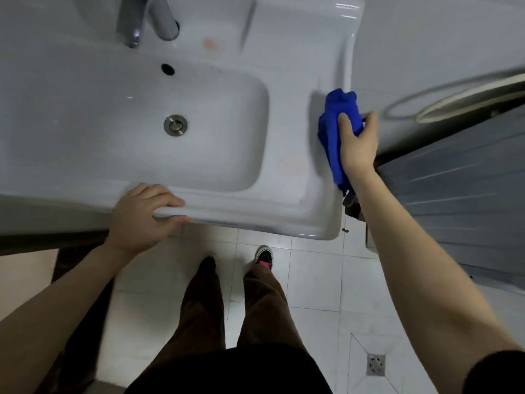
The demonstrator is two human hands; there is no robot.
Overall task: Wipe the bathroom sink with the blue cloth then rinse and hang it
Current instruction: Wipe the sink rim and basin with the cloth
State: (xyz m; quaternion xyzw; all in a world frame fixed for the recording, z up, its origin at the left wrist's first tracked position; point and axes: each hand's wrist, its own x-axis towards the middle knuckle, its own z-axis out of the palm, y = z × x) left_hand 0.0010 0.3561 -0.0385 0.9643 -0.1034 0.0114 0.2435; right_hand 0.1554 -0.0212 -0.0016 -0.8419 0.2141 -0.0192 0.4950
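At the left we see the left hand gripping the front rim of the white sink, with the fingers curled over the top of the rim and the thumb tucked under its edge. Behind it, at the back of the sink, stands a metal faucet, its spout pointing down toward the bowl. Just right of the faucet we note the dark overflow hole in the back wall of the bowl, and below it the round metal drain in the bowl's floor. A faint pinkish stain marks the back ledge to the right of the faucet.

Further right, the blue cloth lies bunched against the right-hand edge of the sink, one end raised by the rim and the other trailing down along the side. The right hand holds it there, thumb pressed across the cloth and fingers wrapped round its far side.

Beyond that hand we make out a blurred oval ring and a grey panelled surface. Below, brown trousers and dark shoes stand on the white tiled floor, with a square floor drain to the right.
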